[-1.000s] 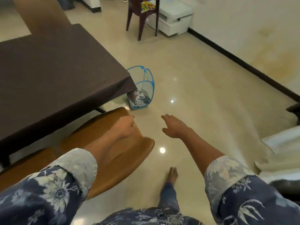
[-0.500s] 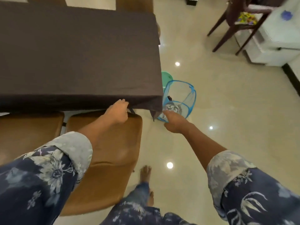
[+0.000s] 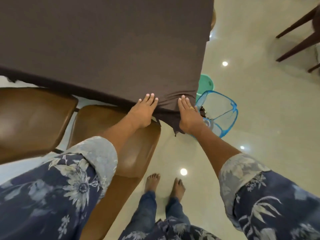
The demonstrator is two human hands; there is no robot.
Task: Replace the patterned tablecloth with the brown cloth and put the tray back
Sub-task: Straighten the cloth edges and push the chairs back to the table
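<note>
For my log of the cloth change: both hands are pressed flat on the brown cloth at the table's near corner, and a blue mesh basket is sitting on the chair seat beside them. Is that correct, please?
Nearly. The left hand and right hand do lie flat on the brown cloth at the corner, but the head view shows the blue mesh basket on the floor right of the table, not on the chair seat.

The cloth (image 3: 103, 49) lies over the worktop. Both hands rest flat on its near right corner, the left hand (image 3: 142, 112) just left of the right hand (image 3: 187, 115). Two chairs (image 3: 34, 118) stand tucked under the worktop's near edge. A mesh hamper (image 3: 223, 111) stands on the floor (image 3: 259, 118) just right of that corner, a basin (image 3: 207, 84) behind it.
</note>
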